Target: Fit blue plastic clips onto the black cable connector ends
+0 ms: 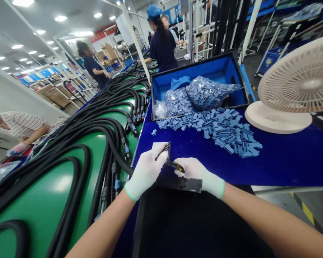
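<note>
The left hand [146,172], in a white knit glove, is closed, gripping a small dark toothed strip [165,147] upright between its fingers; the right hand [197,175], gloved the same, is curled around a slim yellow-and-black hand tool [177,166], whose dark end lies close by the strip; a flat black plate [184,184] lies just under both hands, at the edge of a dark blue worktable [282,161]; at 1 o'clock, a heap of loose blue plastic pieces [215,130] spreads across the table; behind it, at 12 o'clock, a blue-lined black case [201,70] holds bagged blue parts [204,93]; a cream electric fan [293,84] stands at 2 o'clock; at 10 o'clock, black cables [104,134] with blue-banded connectors [131,127] lie looped over a green table [45,193]; two co-workers [163,46] in navy stand at the far end at 11 o'clock.
</note>
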### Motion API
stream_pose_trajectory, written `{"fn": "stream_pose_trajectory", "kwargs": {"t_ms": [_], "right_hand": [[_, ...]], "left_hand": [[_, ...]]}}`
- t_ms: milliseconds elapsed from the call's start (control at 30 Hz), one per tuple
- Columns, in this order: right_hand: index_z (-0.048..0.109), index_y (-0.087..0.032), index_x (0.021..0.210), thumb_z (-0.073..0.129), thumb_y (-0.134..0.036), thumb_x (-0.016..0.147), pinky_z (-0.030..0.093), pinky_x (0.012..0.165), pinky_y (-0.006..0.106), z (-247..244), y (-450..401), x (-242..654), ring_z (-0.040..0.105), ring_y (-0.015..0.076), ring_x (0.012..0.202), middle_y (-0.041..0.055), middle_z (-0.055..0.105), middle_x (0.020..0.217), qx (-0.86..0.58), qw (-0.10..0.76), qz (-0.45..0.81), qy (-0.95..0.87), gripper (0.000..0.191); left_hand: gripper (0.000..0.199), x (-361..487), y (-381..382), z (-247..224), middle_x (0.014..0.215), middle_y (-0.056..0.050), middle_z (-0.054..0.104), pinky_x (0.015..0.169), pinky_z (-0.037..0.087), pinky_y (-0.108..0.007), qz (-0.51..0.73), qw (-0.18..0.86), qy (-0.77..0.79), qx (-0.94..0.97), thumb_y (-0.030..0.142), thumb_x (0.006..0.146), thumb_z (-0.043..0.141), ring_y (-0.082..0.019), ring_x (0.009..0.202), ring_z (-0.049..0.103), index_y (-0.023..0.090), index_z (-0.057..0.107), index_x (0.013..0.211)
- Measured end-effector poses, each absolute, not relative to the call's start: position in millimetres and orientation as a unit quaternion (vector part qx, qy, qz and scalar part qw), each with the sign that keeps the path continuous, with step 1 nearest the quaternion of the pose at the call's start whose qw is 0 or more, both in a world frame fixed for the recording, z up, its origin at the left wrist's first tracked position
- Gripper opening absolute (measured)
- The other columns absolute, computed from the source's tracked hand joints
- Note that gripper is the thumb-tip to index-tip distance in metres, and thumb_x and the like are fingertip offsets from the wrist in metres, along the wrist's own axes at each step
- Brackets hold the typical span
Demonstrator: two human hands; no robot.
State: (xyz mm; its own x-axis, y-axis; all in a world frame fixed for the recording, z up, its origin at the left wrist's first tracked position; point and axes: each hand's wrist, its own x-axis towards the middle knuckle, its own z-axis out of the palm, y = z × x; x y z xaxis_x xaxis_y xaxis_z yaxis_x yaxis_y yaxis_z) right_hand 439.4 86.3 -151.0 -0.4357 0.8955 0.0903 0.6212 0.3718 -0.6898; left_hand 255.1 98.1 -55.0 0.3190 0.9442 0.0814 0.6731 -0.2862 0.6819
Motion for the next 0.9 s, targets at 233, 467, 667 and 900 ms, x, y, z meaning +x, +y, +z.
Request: {"fn": "stream_pose_trajectory", "kwargs": {"t_ms": [233, 467, 667, 900], "right_hand": [[0.067, -0.019, 0.101, 0.062, -0.015, 0.089, 0.049, 0.083, 0.034, -145, 81, 464, 0.066, 0.0237, 0.091, 0.0079, 0.071, 0.101, -0.399, 0.277, 0.264, -0.833, 0.014], [0.053, -0.022, 0.145, 0.079, -0.016, 0.074, 0.047, 0.104, 0.05, -128, 55, 497, 0.057, 0.0351, 0.123, 0.0148, 0.059, 0.14, -0.481, 0.324, 0.298, -0.759, 0.076], [0.063, -0.022, 0.117, 0.077, -0.024, 0.08, 0.048, 0.061, 0.027, -124, 30, 471, 0.061, 0.0155, 0.069, 0.0004, 0.067, 0.088, -0.425, 0.434, 0.621, -0.495, 0.04], [0.059, -0.02, 0.113, 0.074, -0.007, 0.068, 0.055, 0.075, 0.033, -123, 39, 454, 0.07, 0.0194, 0.081, 0.0007, 0.069, 0.093, -0.346, 0.459, 0.695, -0.431, 0.049]], "left_hand": [[0.04, 255, 101, -70, 0.127, -0.005, 0.072, 0.105, 0.05, -0.037, 0.343, 0.406, 0.535, 0.656, 0.035, 0.092, 0.067, -0.026, 0.117, 0.066, 0.021, 0.071, 0.129], [0.061, 247, 100, -78, 0.133, -0.012, 0.068, 0.092, 0.057, -0.037, 0.444, 0.508, 0.505, 0.539, 0.041, 0.09, 0.073, -0.023, 0.103, 0.07, 0.021, 0.057, 0.145], [0.031, 250, 84, -54, 0.116, -0.002, 0.074, 0.104, 0.048, -0.039, 0.252, 0.403, 0.468, 0.745, 0.021, 0.087, 0.071, -0.026, 0.112, 0.066, 0.029, 0.078, 0.116], [0.018, 254, 76, -67, 0.101, -0.007, 0.068, 0.084, 0.05, -0.037, 0.185, 0.334, 0.361, 0.851, 0.018, 0.094, 0.062, -0.024, 0.095, 0.063, 0.024, 0.077, 0.102]]}}
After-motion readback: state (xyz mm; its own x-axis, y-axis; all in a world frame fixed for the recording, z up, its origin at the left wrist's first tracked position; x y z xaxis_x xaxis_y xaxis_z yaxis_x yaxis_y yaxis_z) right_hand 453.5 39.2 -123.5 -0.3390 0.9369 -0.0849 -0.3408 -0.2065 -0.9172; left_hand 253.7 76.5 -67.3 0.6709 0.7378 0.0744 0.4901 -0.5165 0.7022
